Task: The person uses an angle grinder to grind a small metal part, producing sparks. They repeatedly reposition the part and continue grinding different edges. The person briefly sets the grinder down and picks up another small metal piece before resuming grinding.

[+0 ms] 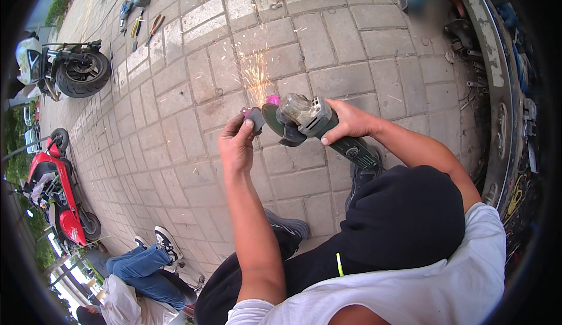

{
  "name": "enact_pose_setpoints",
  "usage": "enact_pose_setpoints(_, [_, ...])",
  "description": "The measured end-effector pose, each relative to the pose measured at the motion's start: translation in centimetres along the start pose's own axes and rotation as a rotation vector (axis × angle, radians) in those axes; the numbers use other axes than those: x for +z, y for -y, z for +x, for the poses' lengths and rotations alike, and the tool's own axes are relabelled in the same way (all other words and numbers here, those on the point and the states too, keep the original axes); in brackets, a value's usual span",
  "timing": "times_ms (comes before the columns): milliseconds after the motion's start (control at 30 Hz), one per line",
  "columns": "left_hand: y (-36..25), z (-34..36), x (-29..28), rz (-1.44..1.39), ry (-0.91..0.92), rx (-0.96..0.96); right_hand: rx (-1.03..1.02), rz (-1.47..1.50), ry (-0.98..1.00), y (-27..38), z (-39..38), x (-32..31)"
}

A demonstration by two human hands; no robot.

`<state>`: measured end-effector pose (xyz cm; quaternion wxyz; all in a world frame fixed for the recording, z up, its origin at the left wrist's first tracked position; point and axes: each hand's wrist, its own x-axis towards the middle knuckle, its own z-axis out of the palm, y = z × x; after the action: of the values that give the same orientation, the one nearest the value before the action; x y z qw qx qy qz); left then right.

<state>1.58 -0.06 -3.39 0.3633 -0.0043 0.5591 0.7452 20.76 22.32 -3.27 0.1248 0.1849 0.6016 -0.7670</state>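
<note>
My right hand (350,119) is wrapped round the body of a dark green angle grinder (313,120), its grey head pointing left. A thin round disc (270,118) on the grinder meets the edge of a small dark grey metal plate (256,118). Pinched between the thumb and fingers of my left hand (236,142), the plate is partly covered by them. Orange sparks (256,74) spray away from the contact toward the far side. Something bright pink (273,99) shows just beyond the disc; I cannot tell what it is.
On the brick paving (193,126) at the far left lie a cordless drill (133,3) and pliers (155,28). A motorcycle (82,70) and a red scooter (58,190) stand left. A person in jeans (143,272) sits near left. A worn metal frame (497,91) runs along the right.
</note>
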Motion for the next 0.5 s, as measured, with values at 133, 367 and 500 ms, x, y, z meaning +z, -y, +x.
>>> enact_pose_setpoints(133, [0.05, -0.01, 0.06, -0.004, 0.003, 0.003, -0.002, 0.005, -0.001, -0.06, -0.01, -0.01])
enact_pose_setpoints(367, [0.03, -0.04, 0.23, 0.003, 0.012, -0.006, 0.001, 0.011, 0.000, -0.21, 0.03, -0.07])
enact_pose_setpoints(500, [0.01, -0.08, 0.15, 0.005, 0.012, -0.006, 0.002, 0.016, -0.002, 0.18, -0.02, 0.05])
